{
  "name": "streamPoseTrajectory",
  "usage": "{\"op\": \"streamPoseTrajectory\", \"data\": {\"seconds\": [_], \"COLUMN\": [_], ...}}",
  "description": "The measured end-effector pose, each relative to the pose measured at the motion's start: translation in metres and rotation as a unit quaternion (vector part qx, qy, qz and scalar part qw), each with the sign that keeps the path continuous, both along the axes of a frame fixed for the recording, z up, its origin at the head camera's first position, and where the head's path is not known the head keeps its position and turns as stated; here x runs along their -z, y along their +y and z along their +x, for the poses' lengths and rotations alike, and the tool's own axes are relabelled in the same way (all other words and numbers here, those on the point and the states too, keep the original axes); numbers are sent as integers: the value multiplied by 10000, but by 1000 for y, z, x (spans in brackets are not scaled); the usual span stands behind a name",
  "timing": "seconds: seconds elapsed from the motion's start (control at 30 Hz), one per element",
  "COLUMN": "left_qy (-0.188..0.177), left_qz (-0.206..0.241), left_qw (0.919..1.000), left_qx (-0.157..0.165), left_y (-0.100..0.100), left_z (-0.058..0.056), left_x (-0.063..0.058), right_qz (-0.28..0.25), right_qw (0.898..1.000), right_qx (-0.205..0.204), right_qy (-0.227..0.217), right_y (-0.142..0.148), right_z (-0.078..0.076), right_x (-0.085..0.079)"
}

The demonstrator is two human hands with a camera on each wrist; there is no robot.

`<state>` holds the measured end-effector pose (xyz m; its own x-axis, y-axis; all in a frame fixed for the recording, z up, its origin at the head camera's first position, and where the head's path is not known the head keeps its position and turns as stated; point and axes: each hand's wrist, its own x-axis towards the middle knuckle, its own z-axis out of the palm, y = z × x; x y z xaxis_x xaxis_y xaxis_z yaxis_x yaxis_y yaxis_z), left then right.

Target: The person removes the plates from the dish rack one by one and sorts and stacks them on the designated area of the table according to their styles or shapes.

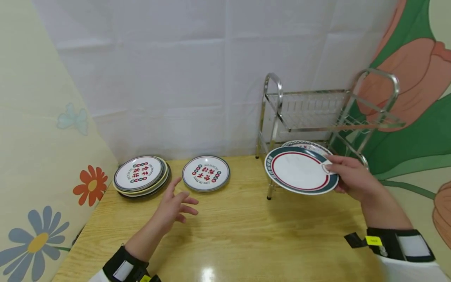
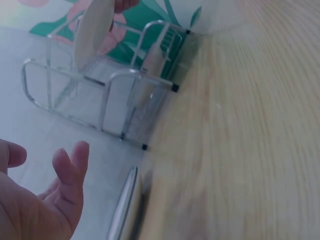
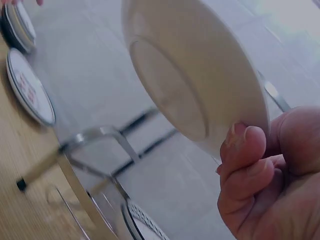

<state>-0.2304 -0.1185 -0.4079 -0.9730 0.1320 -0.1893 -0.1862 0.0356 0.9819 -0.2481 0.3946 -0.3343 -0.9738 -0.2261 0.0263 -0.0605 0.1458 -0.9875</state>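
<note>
My right hand (image 1: 350,176) pinches the right rim of a white plate (image 1: 299,170) with a teal border and red ring. The plate is held up in front of the rack, and its pale underside faces the right wrist camera. Behind it, another patterned plate (image 1: 306,145) sits on the lower tier, partly hidden. My left hand (image 1: 176,203) hovers over the table with spread fingers and holds nothing. Near it are a stack of plates (image 1: 139,174) with red lettering on top and, to the right, a single plate (image 1: 206,173) with similar lettering.
A two-tier chrome dish rack (image 1: 317,113) stands at the right back of the wooden table (image 1: 225,235). A white sheet (image 1: 169,78) covers the wall behind. Flower-painted walls rise on both sides.
</note>
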Motion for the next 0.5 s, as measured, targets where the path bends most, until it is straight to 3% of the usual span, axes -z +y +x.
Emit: {"op": "streamPoseTrajectory", "data": {"seconds": [0.3,0.5], "left_qy": [310,675], "left_qz": [271,489], "left_qw": [9975,9940], "left_qx": [570,713], "left_y": [29,46], "left_z": [14,18], "left_x": [-24,-36], "right_qz": [-345,-384], "right_qw": [9954,9935], "right_qx": [-890,-1067], "right_qy": [109,-78], "right_y": [-90,-143], "right_z": [-7,-13], "right_x": [-6,-3]}}
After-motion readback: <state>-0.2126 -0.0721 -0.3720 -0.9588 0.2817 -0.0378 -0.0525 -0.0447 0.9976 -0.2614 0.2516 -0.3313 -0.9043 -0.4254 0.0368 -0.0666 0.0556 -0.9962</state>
